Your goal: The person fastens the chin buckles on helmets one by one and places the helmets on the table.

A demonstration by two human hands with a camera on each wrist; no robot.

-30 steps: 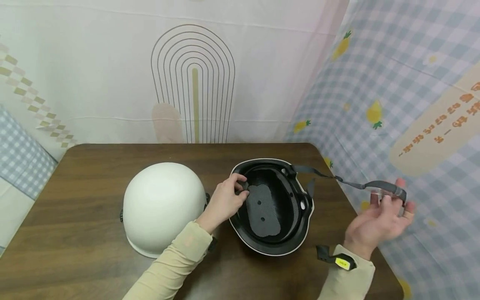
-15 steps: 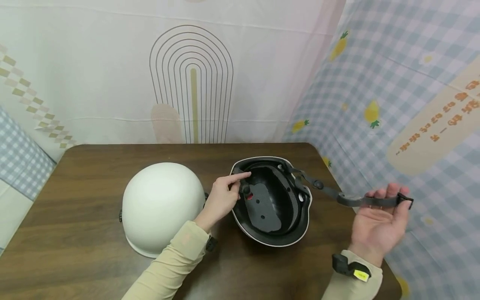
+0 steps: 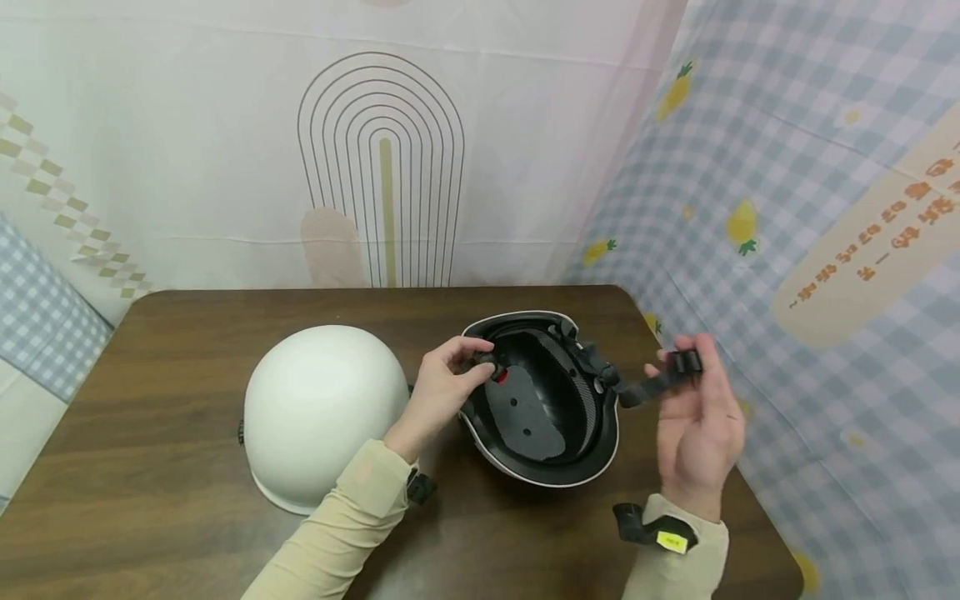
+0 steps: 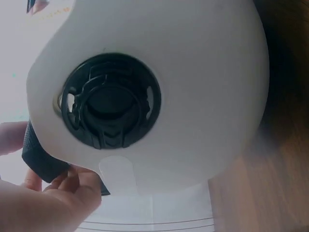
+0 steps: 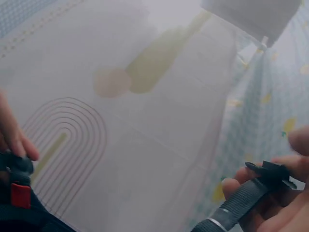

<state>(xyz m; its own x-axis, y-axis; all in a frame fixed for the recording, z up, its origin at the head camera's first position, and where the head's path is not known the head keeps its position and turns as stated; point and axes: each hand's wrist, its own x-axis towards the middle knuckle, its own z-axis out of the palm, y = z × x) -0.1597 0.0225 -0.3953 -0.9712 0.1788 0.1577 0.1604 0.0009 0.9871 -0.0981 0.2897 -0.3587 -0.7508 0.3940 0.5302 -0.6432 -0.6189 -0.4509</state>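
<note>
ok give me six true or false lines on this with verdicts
1. A white helmet sits dome up beside an upturned helmet. True.
2. The upturned helmet's inside is white. False: it is black and gray.
3. The left hand pinches a dark fitting. True.
4. The right hand holds a strap end. True.
5. The dark fitting and strap end are fastened. False: they are apart.
6. The tab by the left hand is blue. False: the tab is red.

Dome-up helmet (image 3: 322, 408) left of centre: plain white. Upturned helmet (image 3: 558, 396) at centre: black inside, edged white, pad (image 3: 517, 417) grey. Strap (image 3: 642, 392) dark grey, buckle (image 3: 684, 363) black, tab (image 5: 20, 195) red. Bench (image 3: 157, 408): brown woodgrain. Sleeves (image 3: 337, 517) beige. Cloth (image 3: 817, 117) upper right: blue-white check.
</note>
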